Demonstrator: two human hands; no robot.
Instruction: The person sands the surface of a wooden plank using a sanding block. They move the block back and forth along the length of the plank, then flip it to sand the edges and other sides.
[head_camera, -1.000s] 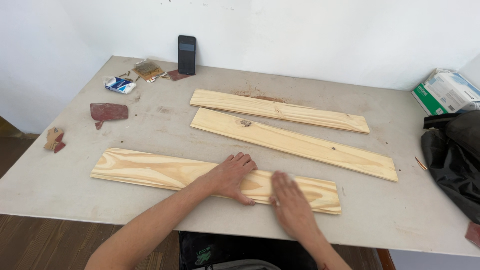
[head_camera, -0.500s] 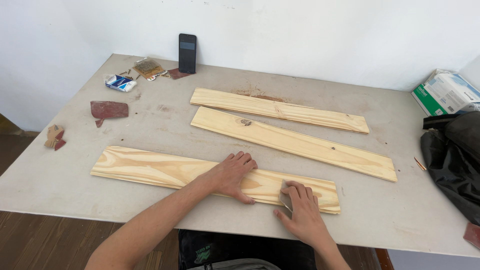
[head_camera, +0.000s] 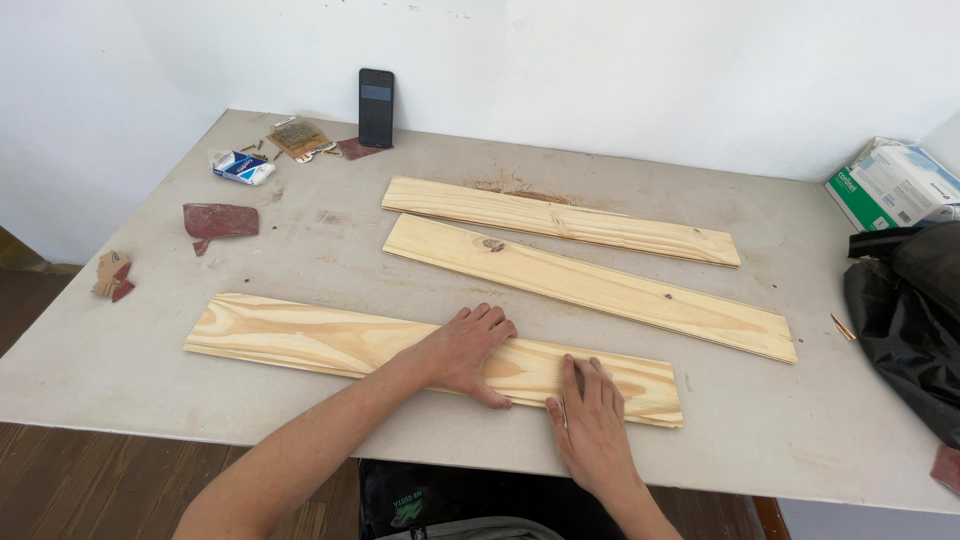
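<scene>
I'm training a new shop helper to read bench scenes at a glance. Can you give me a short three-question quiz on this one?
1. How many pine boards lie on the table?
2. True or false: the left hand lies flat on the nearest board.
3. What leans upright against the wall? A) phone B) green-and-white box C) black bag

Key:
1. Three: the nearest board and the two far boards.
2. True; the right hand rests at that board's near edge.
3. A, the dark phone.
</scene>
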